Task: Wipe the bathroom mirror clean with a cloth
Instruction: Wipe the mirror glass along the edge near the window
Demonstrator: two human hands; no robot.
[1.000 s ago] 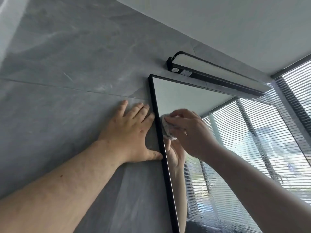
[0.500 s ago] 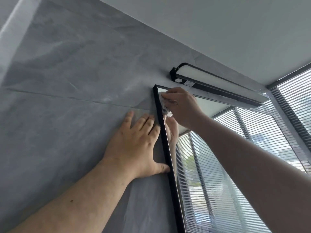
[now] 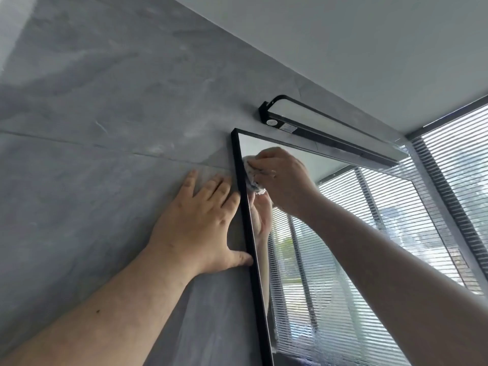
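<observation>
Cloth [image 3: 252, 178] mostly hidden under right hand [image 3: 284, 178]

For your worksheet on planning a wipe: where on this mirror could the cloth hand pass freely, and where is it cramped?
Free: the broad glass of the mirror below the right hand, bordered by the black frame on the left. Cramped: the top left corner, where the cloth sits between the frame, the lamp above, and the left hand flat on the wall beside it.
</observation>
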